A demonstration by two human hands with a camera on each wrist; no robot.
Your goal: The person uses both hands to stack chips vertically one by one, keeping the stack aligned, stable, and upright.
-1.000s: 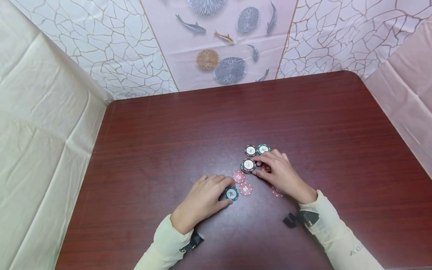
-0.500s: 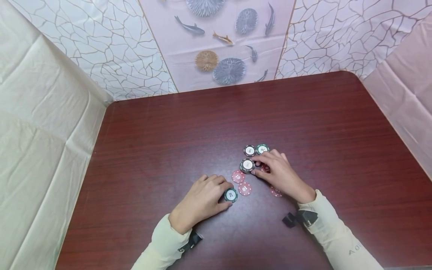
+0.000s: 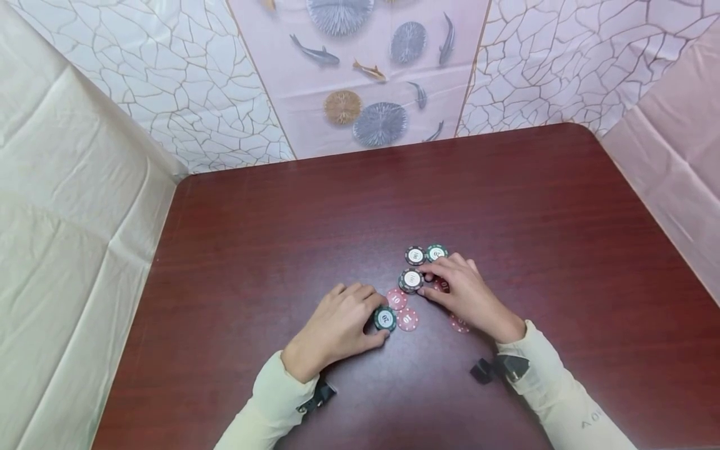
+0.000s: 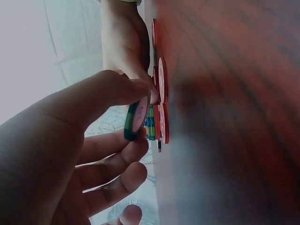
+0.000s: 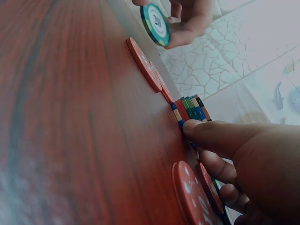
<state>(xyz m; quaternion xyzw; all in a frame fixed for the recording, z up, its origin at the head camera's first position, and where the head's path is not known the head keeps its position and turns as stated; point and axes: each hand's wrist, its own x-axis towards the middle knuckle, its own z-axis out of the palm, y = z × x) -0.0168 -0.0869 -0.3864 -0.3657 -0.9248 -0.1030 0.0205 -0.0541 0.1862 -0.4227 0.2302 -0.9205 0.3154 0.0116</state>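
Between thumb and forefinger my left hand (image 3: 340, 328) pinches a green 20 poker chip (image 3: 385, 319). The left wrist view shows that chip (image 4: 137, 117) tilted and raised off the tabletop, with the other fingers loosely bent. My right hand (image 3: 469, 303) grips the side of a chip stack (image 3: 412, 280) topped by a black 100 chip. Red, green and dark layers show in this stack (image 5: 191, 110) in the right wrist view, my right thumb against it. Two red 10 chips (image 3: 407, 319) lie between the hands.
Behind the stack lie a black 100 chip (image 3: 415, 255) and a green 20 chip (image 3: 437, 252). More red chips (image 3: 459, 324) are partly hidden by the right hand. The dark red wooden table (image 3: 281, 237) meets patterned cloth (image 3: 225, 94) at its back and sides.
The view has tilted slightly. My left hand has shifted the green chip a little away from me and turned it slightly. My right hand keeps its grip on the stack.
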